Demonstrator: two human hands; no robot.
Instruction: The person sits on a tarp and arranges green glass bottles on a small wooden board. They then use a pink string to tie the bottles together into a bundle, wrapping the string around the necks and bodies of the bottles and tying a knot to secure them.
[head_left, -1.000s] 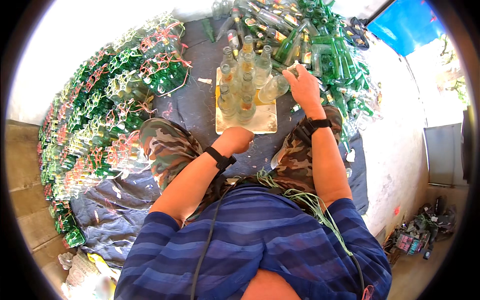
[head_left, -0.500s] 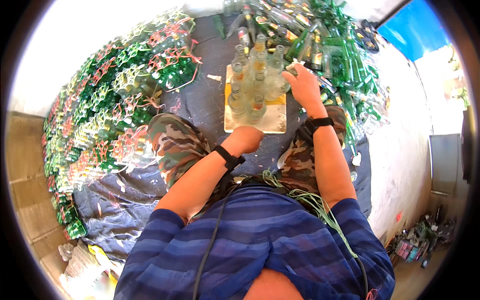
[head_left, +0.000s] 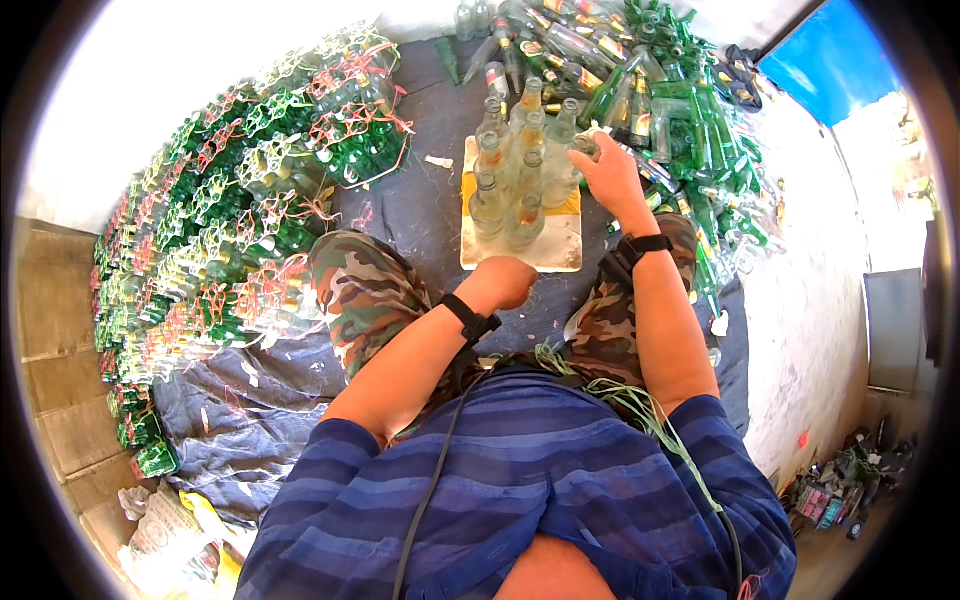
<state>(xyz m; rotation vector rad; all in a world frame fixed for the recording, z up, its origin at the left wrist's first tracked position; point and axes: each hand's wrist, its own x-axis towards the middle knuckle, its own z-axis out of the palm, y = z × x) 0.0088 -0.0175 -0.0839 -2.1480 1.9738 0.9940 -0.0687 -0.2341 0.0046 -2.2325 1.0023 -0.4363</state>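
Note:
Several clear glass bottles [head_left: 527, 222] stand upright in a tight group on a pale, low board [head_left: 560, 256] between my knees. At the group's right edge, my right hand [head_left: 614, 180] grips the top of a clear bottle [head_left: 587, 148] with thumb and fingers. Part of that bottle's body is hidden by the hand and the neighbouring bottles. My left hand [head_left: 507, 283] is curled closed at the board's near edge, below the front bottles. Its fingertips are turned out of sight, so whatever it may hold is hidden.
Bundles of green and clear bottles [head_left: 362, 135], tied with red and pale-green strips, are stacked at the left. A loose bottle heap [head_left: 690, 120] lies at the far right. Green strips [head_left: 630, 400] rest across my lap. Dark sheeting [head_left: 250, 420] covers the floor.
The view has shifted slightly, so the scene sits a little farther right. My right hand has come slightly closer to the bottle group. My left hand stays closed by the board.

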